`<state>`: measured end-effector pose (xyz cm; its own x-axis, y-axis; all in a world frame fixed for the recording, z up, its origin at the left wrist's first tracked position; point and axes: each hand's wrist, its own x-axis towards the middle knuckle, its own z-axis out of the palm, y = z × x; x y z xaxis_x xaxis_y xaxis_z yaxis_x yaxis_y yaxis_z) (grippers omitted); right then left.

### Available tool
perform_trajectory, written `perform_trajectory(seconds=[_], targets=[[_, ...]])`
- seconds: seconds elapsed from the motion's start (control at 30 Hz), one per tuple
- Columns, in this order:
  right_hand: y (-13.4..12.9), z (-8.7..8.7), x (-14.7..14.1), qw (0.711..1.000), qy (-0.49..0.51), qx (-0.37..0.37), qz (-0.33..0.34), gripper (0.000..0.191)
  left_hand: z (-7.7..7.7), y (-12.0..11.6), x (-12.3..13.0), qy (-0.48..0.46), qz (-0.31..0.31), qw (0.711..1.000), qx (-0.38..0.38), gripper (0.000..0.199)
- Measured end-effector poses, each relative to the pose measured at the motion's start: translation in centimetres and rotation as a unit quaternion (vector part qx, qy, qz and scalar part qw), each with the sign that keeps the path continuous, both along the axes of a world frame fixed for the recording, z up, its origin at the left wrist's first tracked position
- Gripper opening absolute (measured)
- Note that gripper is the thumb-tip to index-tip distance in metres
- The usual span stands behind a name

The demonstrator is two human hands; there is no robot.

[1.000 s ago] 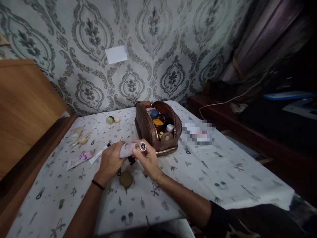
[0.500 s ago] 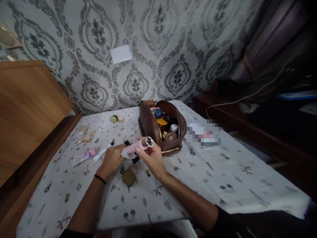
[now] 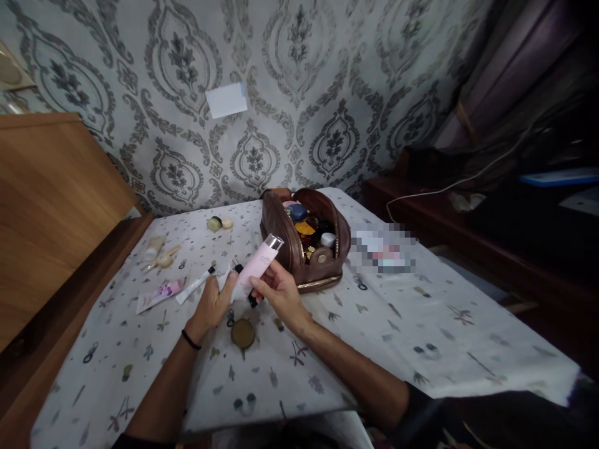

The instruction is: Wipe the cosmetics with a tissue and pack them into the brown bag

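Observation:
A pink bottle with a silvery cap [image 3: 258, 263] is tilted up to the right in front of the brown bag. My right hand [image 3: 282, 295] has its fingers wrapped round the bottle. At the bottle's lower end, my left hand [image 3: 216, 302] pinches a white wipe or tissue [image 3: 236, 289] against it. The open brown bag [image 3: 285, 240] holds several items, among them a blue one [image 3: 299, 213] and a silver-lidded one [image 3: 328, 239]. Black-capped items lie partly hidden behind my hands. A round olive-gold compact [image 3: 243, 334] rests near my left wrist.
Left of my hands lie a pink-and-white tube [image 3: 160, 295], a white tube [image 3: 195, 287], a beige tube [image 3: 153, 248] and a beige item [image 3: 167, 257]. Two small round items [image 3: 219, 223] sit further back. A wooden panel [image 3: 51, 206] borders the patterned cloth [image 3: 388, 337]; a blurred-out item lies right.
The pink bottle has turned more upright, its cap now pointing up instead of toward me. My left thumb has lifted and the white wipe shows more between my hands.

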<state>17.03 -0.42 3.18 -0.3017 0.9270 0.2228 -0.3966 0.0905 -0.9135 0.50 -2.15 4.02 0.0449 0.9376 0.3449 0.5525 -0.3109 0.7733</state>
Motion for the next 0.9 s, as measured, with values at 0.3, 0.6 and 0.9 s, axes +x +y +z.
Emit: perform_trajectory(seconds=[0.3, 0.6, 0.9], targets=[[0.2, -1.5, 0.2, 0.977, -0.177, 0.112, -0.046, 0.045, -0.5, 0.3, 0.2, 0.072, -0.071, 0.995, 0.011, 0.035], [-0.5, -0.5, 0.5, 0.953, -0.250, 0.165, -0.049, 0.048, -0.4, 0.2, 1.2, -0.116, 0.033, 0.993, 0.011, 0.031], [-1.4, -1.3, -0.1, 0.950, -0.253, 0.181, 0.033, 0.051, -0.1, 0.2, 0.9, -0.175, 0.068, 0.981, 0.041, 0.038]])
